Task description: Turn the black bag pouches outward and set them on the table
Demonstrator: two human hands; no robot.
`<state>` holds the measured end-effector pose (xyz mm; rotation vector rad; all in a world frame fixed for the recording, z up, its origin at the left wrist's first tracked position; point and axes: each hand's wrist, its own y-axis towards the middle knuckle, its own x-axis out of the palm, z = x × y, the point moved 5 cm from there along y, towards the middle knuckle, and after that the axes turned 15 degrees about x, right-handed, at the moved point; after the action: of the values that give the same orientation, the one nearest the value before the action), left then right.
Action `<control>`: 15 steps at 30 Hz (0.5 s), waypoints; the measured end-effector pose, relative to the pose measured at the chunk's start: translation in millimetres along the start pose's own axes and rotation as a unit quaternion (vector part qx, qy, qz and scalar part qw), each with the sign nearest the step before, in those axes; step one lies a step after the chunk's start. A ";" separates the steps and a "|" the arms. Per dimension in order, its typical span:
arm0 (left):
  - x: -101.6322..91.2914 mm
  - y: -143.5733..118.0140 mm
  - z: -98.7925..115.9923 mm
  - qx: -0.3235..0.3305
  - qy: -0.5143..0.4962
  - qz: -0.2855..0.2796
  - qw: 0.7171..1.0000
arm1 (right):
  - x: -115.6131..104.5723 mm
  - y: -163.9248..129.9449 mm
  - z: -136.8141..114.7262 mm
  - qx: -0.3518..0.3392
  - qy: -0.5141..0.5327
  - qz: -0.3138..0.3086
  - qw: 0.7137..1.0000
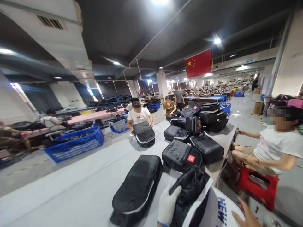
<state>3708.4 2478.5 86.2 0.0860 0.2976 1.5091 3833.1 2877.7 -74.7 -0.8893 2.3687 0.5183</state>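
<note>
L hand (167,205), gloved, on black bag (189,192) — R hand (246,217) mostly cut off

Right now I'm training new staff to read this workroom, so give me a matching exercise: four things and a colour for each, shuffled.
Things:
1. crate
2. stool
3. long bag
4. glove on the left hand

Colours:
A. black
B. white
C. blue
D. red

Pairs: 1-C, 2-D, 3-A, 4-B
</note>
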 end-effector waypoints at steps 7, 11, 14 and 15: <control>7.6 -17.6 4.4 0.009 0.022 -0.028 0.999 | -31.0 -11.6 -135.3 -0.299 -0.119 -0.035 0.946; 12.9 -25.0 1.4 -0.006 0.021 -0.051 0.998 | -28.2 -43.6 -187.1 -0.453 -0.152 -0.042 0.877; 18.7 -28.0 0.8 -0.005 0.009 -0.078 0.997 | -22.6 -54.6 -202.3 -0.516 -0.149 -0.064 0.841; 20.9 -28.4 0.6 -0.006 -0.003 -0.088 0.996 | -21.0 -54.6 -204.9 -0.527 -0.148 -0.067 0.834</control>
<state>3736.7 2497.4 77.1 0.0535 0.2837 1.3347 3810.5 2742.1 88.1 -1.2648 1.5963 1.8340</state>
